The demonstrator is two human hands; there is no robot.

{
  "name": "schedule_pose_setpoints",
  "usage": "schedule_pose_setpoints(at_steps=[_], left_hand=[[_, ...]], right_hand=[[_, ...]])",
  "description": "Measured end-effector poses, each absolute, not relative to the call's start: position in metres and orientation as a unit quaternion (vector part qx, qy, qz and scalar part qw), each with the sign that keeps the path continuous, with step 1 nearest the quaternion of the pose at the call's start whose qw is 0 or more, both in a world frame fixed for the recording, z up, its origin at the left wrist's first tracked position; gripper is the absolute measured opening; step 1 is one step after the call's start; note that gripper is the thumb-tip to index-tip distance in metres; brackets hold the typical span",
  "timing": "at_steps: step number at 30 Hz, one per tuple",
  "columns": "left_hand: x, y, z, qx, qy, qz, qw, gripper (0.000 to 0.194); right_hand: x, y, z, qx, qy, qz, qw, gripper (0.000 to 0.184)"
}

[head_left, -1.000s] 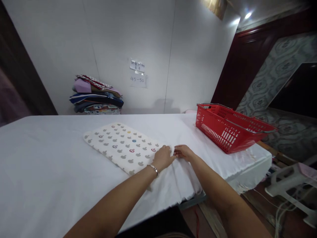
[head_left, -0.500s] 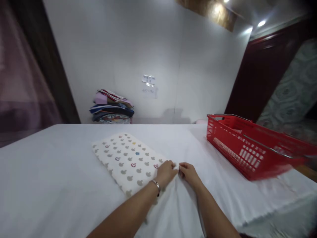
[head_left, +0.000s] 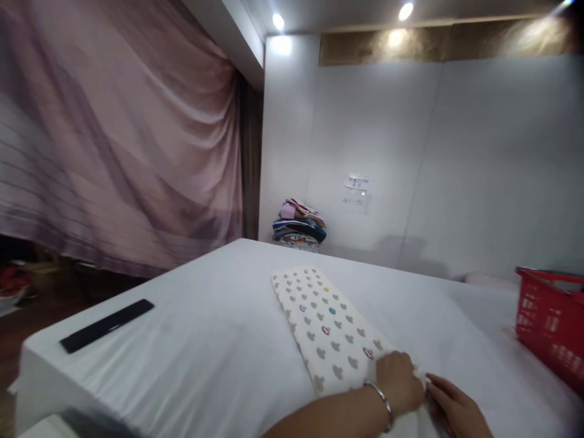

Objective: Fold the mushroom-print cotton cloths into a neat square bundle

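Pinching bunched white fabric (head_left: 423,379) with left hand (head_left: 399,383) and right hand (head_left: 458,406) at the near end of the printed cloth (head_left: 335,328), blurring too much for telling layers apart. Lying flat beyond, on the worktop (head_left: 219,328), probably handling light, soft and limp, so needing holding along the edges. Pointing toward stacked fabrics (head_left: 298,228) farther back.

The off-white cloth (head_left: 329,331) repeats small grey shapes, a few red, blue or yellow; the basket (head_left: 550,331) is red.
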State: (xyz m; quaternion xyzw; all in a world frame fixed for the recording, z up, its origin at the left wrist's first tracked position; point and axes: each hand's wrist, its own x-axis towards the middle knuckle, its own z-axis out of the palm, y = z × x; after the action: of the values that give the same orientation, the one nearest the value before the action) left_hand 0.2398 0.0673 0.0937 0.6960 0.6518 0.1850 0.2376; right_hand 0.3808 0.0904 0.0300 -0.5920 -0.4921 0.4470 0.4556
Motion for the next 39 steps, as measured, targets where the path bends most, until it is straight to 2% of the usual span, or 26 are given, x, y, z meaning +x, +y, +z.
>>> schedule_pose_setpoints(at_steps=[4, 8, 15, 30, 39], left_hand=[[0.239, 0.068, 0.089, 0.703, 0.641, 0.196, 0.238, 0.039], [0.239, 0.068, 0.092, 0.709, 0.642, 0.186, 0.225, 0.037], [0.234, 0.075, 0.096, 0.719, 0.630, 0.200, 0.215, 0.025], [0.223, 0.079, 0.096, 0.734, 0.587, 0.243, 0.239, 0.016], [0.222, 0.085, 0.092, 0.770, 0.549, 0.248, 0.208, 0.013]], right_hand=[[0.377, 0.087, 0.032, -0.589, -0.451, 0.495, 0.452, 0.042], [0.371, 0.081, 0.043, -0.591, -0.444, 0.488, 0.464, 0.047], [0.362, 0.074, 0.060, -0.565, -0.456, 0.462, 0.508, 0.042], [0.357, 0.076, 0.068, -0.547, -0.424, 0.474, 0.544, 0.034], [0.355, 0.081, 0.065, -0.532, -0.433, 0.466, 0.559, 0.035]])
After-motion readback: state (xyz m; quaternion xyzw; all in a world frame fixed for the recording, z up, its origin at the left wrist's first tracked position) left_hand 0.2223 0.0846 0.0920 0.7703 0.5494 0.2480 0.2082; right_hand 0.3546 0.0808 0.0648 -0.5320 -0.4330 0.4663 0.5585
